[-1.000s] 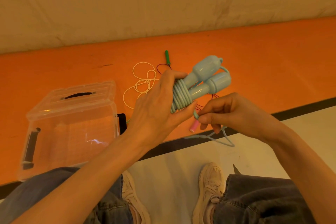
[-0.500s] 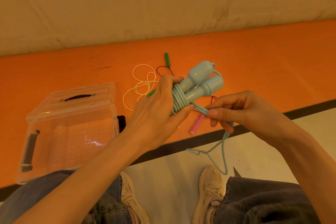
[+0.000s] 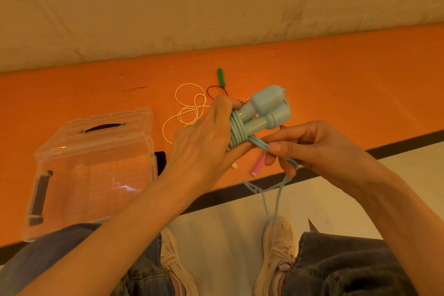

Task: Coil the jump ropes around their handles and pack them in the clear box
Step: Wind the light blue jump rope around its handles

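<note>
Blue handles clamped in left hand, long axis running far-right; loose rope pinched just right by right hand, tail hanging near.

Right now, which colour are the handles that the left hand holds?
Light blue handles, seen clearly in the head view.

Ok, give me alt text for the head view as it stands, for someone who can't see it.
A person's left hand grips two light blue jump rope handles with rope coiled around them, while the right hand pinches the loose blue rope, whose tail hangs toward the floor. A clear box stands at left on an orange mat, beside other ropes lying loose.
</note>
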`<state>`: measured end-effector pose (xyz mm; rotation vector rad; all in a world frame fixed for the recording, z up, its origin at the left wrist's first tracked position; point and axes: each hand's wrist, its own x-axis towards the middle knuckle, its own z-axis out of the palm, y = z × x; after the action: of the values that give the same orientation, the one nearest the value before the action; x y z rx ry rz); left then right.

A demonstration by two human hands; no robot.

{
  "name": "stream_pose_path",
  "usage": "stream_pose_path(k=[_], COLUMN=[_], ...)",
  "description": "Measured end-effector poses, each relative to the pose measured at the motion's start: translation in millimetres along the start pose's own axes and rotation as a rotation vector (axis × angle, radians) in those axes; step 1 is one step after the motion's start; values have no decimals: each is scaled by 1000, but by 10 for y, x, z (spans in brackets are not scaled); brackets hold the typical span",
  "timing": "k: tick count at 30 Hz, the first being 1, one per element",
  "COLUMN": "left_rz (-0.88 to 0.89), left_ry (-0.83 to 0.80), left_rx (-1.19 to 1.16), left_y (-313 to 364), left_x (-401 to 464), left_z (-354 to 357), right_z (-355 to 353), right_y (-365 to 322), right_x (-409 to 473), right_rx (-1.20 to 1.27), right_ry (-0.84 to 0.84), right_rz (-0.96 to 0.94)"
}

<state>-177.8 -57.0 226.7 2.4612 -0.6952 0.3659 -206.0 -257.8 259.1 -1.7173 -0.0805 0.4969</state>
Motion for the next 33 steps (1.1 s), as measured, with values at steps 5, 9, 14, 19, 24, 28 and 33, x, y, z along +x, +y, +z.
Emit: stream_pose_path(k=[5, 9, 14, 19, 24, 28, 33], left_rz=[-25, -52, -35, 36, 124, 182, 144], left_ry=[19, 18, -34, -95, -228, -249, -280], left_rx=[-9, 56, 134, 266, 66, 17, -58], left_y=[-42, -67, -53, 46, 38, 51, 49], left_x=[4, 27, 17, -15, -17, -22, -40], left_z=[17, 7, 11, 18, 44, 41, 19], right_z=[-52, -252, -384, -251, -186, -172, -174], right_y=[-63, -66, -81, -90, -68, -45, -48], right_x=[-51, -133, -198, -72, 59, 148, 180], right_rx=[-107, -332, -216, -224, -258, -297, -296], right_ry=[-6, -44, 187, 365, 433, 455, 449], right_rz=[-17, 81, -131, -323, -364, -341, -326])
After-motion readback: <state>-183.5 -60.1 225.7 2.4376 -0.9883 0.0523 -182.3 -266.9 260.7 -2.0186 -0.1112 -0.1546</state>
